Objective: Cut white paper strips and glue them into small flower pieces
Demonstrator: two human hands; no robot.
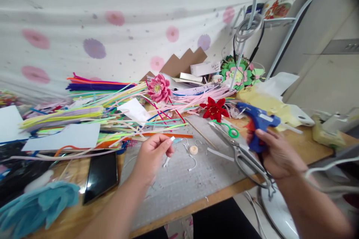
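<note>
My left hand [155,153] is closed in a pinch over the grey cutting mat [179,190], with a small white piece [172,139] at its fingertips, too small to name. A white string hangs below these fingers. My right hand [276,149] grips a blue glue gun [259,121], its nozzle pointing left and its orange-red trigger under the fingers. Scissors [246,164] lie on the mat's right side, just left of the glue gun. A round wooden bead or disc [193,150] rests on the mat between my hands, beside more white string.
Bundles of coloured pipe cleaners [70,115] cover the left and back. A red flower [214,109] and a pink flower [159,88] stand behind the mat. A dark phone [101,175] and a teal felt-like piece [39,205] lie front left. Cables hang at right.
</note>
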